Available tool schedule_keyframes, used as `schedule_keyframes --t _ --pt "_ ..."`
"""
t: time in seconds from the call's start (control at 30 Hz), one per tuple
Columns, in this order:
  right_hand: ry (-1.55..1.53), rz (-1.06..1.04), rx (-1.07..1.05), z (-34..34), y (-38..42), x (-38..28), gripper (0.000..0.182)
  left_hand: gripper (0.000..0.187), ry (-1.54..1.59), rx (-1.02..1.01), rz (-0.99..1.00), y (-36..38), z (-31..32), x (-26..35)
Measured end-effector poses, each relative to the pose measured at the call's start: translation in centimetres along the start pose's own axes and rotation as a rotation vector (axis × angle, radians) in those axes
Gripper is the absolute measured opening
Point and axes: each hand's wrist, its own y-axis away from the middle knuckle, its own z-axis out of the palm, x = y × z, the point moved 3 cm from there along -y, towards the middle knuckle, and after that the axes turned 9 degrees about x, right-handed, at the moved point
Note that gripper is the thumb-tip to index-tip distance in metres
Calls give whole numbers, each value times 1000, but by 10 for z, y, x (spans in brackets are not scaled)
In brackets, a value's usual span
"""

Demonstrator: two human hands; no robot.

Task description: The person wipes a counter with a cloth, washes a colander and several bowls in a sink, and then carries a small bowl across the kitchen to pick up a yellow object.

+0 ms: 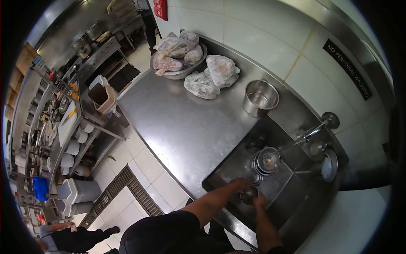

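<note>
A tiled kitchen opens out behind the steel bench, with a person in dark clothing low at the far left, beyond grey bins and shelving that carries stacked white bowls. Up on the bench, a wide metal bowl is heaped with frosty, clear-wrapped bundles, its raised wall probably there to stop them sliding about. Two more wrapped bundles lie against each other just beside it, and a deep steel pot stands upright near the sink edge. The left hand is in the sink, fingers bent at the rim of a small metal cup; whether they grip or only press, I can't tell from this angle. The cup is round, dull grey and darker within. The right hand has its fingers closed on the cup's other side, likely to steady it low, where drips would fall in the basin. Just beyond sit nested round vessels with something orange inside, placed, it seems, within the tap's reach. Farther right is a small dish.
</note>
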Motion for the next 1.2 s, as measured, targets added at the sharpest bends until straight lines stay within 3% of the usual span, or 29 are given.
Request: schedule_keyframes --t 0.03,0.1,0.17,0.2,0.23,0.27,0.3,0.37,0.43,0.53,0.63,0.73,0.77,0.83,0.9,0.93,1.03,1.13,1.2 --pt "-109 50 -10 -4 -7 0 35 66 -89 -96 24 -7 16 -6" --pt "-326 169 -33 -15 -25 -4 31 69 -27 48 97 -45 43 -26" --pt "-619 327 -133 -63 -56 -30 23 63 604 287 -48 -21 20 -12" --pt "-399 -155 192 -90 -76 -38 17 64 966 226 -20 -5 -15 1" --pt "-576 95 43 -103 -91 -34 14 65 1326 146 -11 16 -55 17" --pt "-669 332 -115 -166 -107 -75 15 84 1462 169 -6 9 -78 29" --pt "-679 306 -43 -190 -123 -80 19 88 1189 170 -166 0 -102 32" --pt "-802 382 19 -224 -159 -86 24 85 1239 384 -126 16 -172 69" --pt "-753 416 -9 -261 -185 -91 33 69 1269 331 -187 9 -214 89" --pt "-773 421 146 -285 -210 -83 38 68 1249 301 -148 3 -251 113" --pt "-127 47 481 -319 -217 -98 40 61 1036 284 -133 -9 -277 124" --pt "-27 -139 372 -337 -226 -135 40 59 632 233 -18 -35 -288 122" --pt "-9 -214 293 -337 -233 -144 39 57 520 257 -54 -5 -304 141" --pt "23 -366 133 -336 -247 -160 36 57 343 315 52 -26 -302 136" --pt "88 -265 40 -343 -256 -172 32 56 183 373 184 -24 -312 130" --pt "119 -217 -11 -343 -258 -176 30 56 270 494 205 -17 -315 121" --pt "-203 90 276 -308 -271 -136 30 59 410 840 213 4 -317 103" --pt "-977 604 3 -260 -227 -155 41 61 609 1177 226 18 -299 100" --pt "-1354 770 -133 -229 -202 -176 42 59 992 1164 281 -4 -279 87"
